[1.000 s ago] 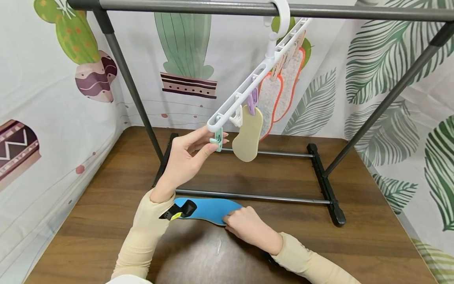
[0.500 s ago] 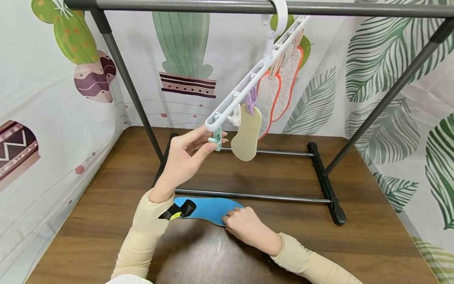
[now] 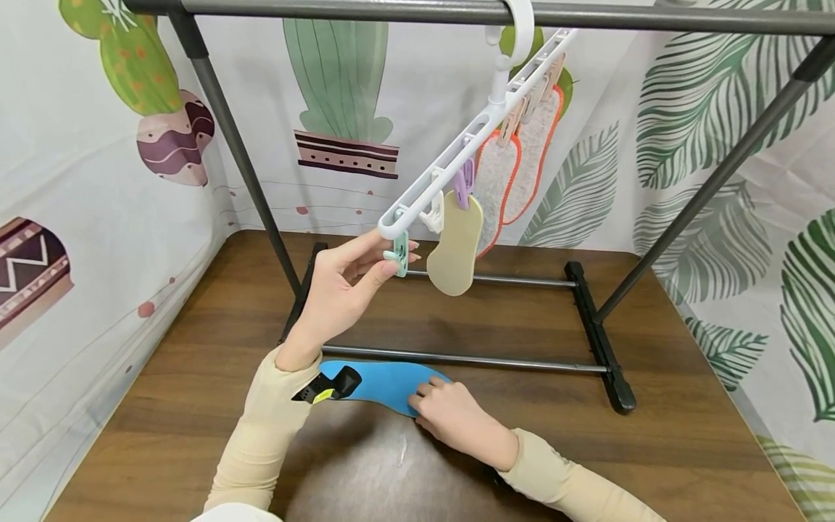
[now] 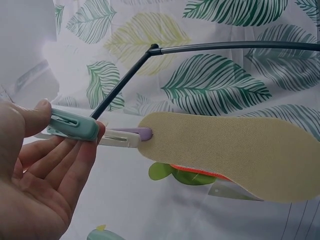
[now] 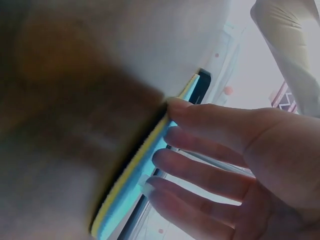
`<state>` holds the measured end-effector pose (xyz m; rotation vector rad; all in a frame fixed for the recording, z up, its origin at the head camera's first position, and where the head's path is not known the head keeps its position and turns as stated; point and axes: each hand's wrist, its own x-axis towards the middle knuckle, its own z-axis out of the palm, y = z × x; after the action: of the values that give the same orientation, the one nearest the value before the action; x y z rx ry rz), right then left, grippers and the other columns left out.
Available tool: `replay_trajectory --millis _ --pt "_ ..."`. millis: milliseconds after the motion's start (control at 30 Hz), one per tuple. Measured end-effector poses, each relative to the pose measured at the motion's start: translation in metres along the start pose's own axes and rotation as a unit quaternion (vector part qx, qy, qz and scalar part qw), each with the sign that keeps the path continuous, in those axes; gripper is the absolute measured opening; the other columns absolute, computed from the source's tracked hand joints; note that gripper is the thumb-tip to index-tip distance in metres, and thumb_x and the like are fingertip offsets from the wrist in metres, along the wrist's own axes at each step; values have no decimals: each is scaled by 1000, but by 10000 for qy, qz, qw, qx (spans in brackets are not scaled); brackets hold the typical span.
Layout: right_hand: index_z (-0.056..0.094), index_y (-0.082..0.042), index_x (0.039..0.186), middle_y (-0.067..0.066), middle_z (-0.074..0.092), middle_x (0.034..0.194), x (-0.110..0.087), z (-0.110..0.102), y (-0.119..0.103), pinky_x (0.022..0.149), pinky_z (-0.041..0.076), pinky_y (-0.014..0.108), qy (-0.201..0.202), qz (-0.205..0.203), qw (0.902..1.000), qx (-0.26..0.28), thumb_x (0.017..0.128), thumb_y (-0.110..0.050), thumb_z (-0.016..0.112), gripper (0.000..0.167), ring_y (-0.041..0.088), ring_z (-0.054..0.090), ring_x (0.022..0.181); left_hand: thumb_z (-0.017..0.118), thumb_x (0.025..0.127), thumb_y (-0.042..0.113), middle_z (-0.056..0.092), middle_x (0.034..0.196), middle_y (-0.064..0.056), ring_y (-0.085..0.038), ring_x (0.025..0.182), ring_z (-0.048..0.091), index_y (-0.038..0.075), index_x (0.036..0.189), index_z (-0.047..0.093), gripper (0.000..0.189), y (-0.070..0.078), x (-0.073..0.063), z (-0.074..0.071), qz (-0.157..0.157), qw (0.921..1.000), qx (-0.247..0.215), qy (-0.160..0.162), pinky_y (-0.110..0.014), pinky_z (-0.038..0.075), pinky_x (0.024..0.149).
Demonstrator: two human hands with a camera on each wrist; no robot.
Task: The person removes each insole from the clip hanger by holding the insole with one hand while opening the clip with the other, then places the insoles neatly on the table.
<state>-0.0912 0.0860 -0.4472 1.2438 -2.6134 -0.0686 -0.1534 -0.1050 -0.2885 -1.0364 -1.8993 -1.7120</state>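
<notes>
First to the lettering, and it's a small yellow label [image 3: 323, 396] on the black wrist strap [image 3: 306, 394] at the left cuff, below the near end of the white hanger [image 3: 496, 114], its print too tiny to read; up at that same near end, the left hand [image 3: 339, 283] has the mint-green clip [image 3: 400, 255] pinched, thumb on one side and fingertips on the other, the clip sitting right at the tips, clear of the palm; down on the table side, well below the hanger, the right hand [image 3: 459, 419] is on the blue insole [image 3: 385, 384], thumb at its yellowish edge, fingertips against the blue face, so they're clamped on one end while the rest stretches away from them, blue side up, under the hanger's near end; whether that insole lies fully flat on the wooden tabletop [image 3: 196, 406], I cannot tell; along the hanger now, just behind the mint-green clip, comes a white clip [image 3: 435, 214], then a purple clip [image 3: 464, 181] with a cream insole [image 3: 457, 250] dangling from it; and towards the hanger's far end, two grey insoles [image 3: 499, 174] with orange edging hang from pinkish clips [image 3: 512, 122], all of it beneath the dark rack bar [image 3: 352, 10] that carries the hanger's hook.
</notes>
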Motion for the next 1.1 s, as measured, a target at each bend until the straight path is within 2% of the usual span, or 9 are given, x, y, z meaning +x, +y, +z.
replay_trajectory --millis 133,300,567,800,1000,1100 --pt "69 -18 87 -5 64 80 -1 -2 1 53 48 19 -133 15 9992 383 79 -25 80 15 12 53 73 65 93 19 71 104 -24 -14 96 72 -3 129 58 43 -1 0 0 23 10000 -1 2 -22 57 75" --pt "69 -17 87 -4 63 80 -1 -2 3 52 46 18 -158 6 9979 627 80 -23 80 15 12 51 73 65 93 21 70 104 -24 -16 96 72 -3 130 58 44 -2 1 0 20 10000 28 2 -22 57 75" --pt "69 -19 87 -6 64 83 -2 -5 10 51 46 20 -195 46 9960 867 86 -25 73 7 10 59 77 65 92 22 70 104 -25 -12 96 71 -4 128 58 45 -1 0 0 -15 10000 6 37 -21 57 75" --pt "66 -21 79 -10 61 74 0 -3 18 48 41 17 326 -47 9934 1095 89 -21 68 11 4 57 63 65 93 24 71 103 -24 -12 95 72 -5 126 59 45 -1 0 0 13 10000 -26 25 -23 58 75" --pt "72 -19 86 -9 66 78 3 -3 24 51 45 16 813 37 9888 1250 89 -17 67 7 3 60 64 65 93 25 70 103 -25 -15 95 72 -5 127 59 45 -1 1 0 17 10000 -24 7 -22 58 76" --pt "72 -18 87 -9 64 76 5 -6 28 49 42 15 1077 131 9854 1314 90 -16 66 6 2 57 60 65 93 25 70 104 -25 -16 95 72 -4 127 59 45 -1 0 0 10 10000 -30 2 -22 58 76"
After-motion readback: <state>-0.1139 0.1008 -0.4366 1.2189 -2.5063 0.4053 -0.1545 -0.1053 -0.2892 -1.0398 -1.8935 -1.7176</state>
